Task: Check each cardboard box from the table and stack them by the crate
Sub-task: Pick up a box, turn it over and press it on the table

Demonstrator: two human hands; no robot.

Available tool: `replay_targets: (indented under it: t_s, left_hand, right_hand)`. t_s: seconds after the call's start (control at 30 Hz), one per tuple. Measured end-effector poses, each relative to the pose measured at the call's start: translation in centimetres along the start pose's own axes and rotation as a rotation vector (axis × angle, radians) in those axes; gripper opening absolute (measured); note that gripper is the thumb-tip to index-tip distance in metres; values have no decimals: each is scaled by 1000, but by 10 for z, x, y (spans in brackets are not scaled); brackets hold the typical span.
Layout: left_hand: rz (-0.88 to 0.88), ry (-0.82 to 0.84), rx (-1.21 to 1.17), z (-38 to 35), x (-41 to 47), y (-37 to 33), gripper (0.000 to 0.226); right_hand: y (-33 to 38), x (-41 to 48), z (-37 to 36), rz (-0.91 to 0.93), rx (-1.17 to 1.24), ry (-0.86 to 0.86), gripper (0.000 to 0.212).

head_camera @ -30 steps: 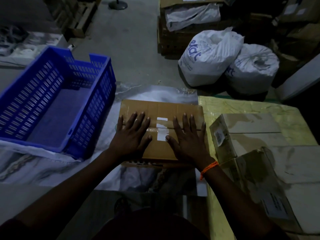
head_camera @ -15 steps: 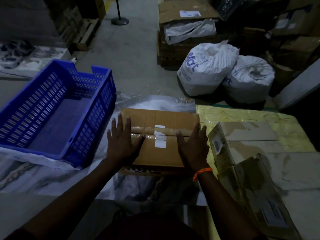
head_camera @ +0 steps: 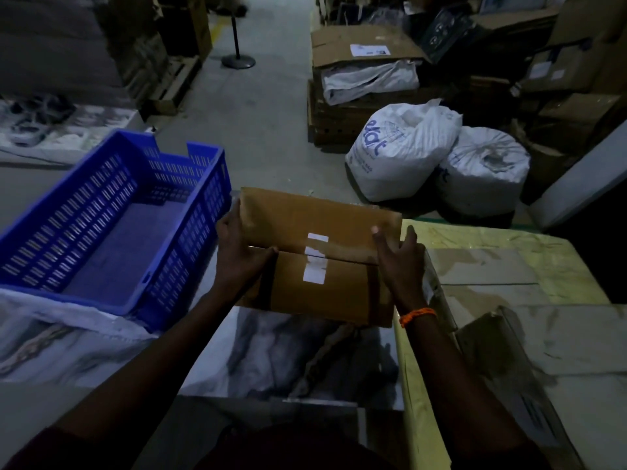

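**Cardboard box gripped at both ends, between crate and table**

Dim light blurs most detail. The cardboard box (head_camera: 339, 293) has a pale strip of tape across its top seam, but no print on it can be read. The box hides its own underside, so I cannot tell whether it rests on the marbled sheet (head_camera: 271, 354) below or is lifted off it. The left hand (head_camera: 237, 256) grasps the box's left end, thumb lying on top along the seam, fingers curled round the edge. The right hand (head_camera: 402, 262) clasps the right end, thumb on top; its fingers are partly out of sight down the side. An orange wristband (head_camera: 416, 314) circles that wrist. The box sits just right of the blue crate (head_camera: 112, 228) and at the left edge of the table (head_camera: 529, 242), where two more boxes (head_camera: 485, 269) lie, the nearer one cut off by the frame.
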State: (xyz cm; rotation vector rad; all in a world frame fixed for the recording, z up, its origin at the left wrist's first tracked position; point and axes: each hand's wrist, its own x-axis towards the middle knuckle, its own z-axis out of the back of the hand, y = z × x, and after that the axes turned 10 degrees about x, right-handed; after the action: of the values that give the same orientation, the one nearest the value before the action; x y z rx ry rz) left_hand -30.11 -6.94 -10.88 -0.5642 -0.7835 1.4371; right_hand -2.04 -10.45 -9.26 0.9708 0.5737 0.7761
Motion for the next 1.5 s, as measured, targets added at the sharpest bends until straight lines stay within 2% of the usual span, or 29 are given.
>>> replay_targets:
  t_s: [0.1,0.27,0.53,0.77,0.87,0.97,1.07,1.17,1.27,1.3,1.37,1.5]
  left_hand:
    - [-23,-98,-28,6,-9,-2,112]
    - [87,-182,-33,0,-50,27,91]
    - [112,-164,-122,3,-84,56,62]
    - [120,-127,-116,6,-86,66,49]
    - [92,-125,-64,10,-81,72,52]
    - [-107,-123,95,14,-72,75,55]
    - [-271,-83,312,16,-55,69,52]
    - [-378,59,530,13,-31,58,57]
    - [-415,278,626,5,-7,37,69]
    - [-433,340,649,0,-1,31,72]
    - [-471,410,682,-10,7,20,76]
    - [-482,396,728,-23,8,18,71]
  right_hand:
    - [-3,-6,2,14,65,-59,83]
    - [-25,-34,-7,33,235,-79,60]
    - [-75,-74,-11,-10,255,-87,54]
    - [-88,-85,-12,24,247,-69,68]
    - [-84,-79,-12,96,162,-62,59]
    - [-74,-68,-15,238,5,-59,57]
    - [-61,-55,-24,475,-289,-29,56]
    - [-39,-44,-42,607,-442,108,61]
    - [-16,-37,-65,556,-550,389,70]
    - [-11,-35,-72,556,-587,437,71]
    - [-5,-33,-84,579,-654,489,69]
    - [-9,-32,-93,580,-704,502,67]
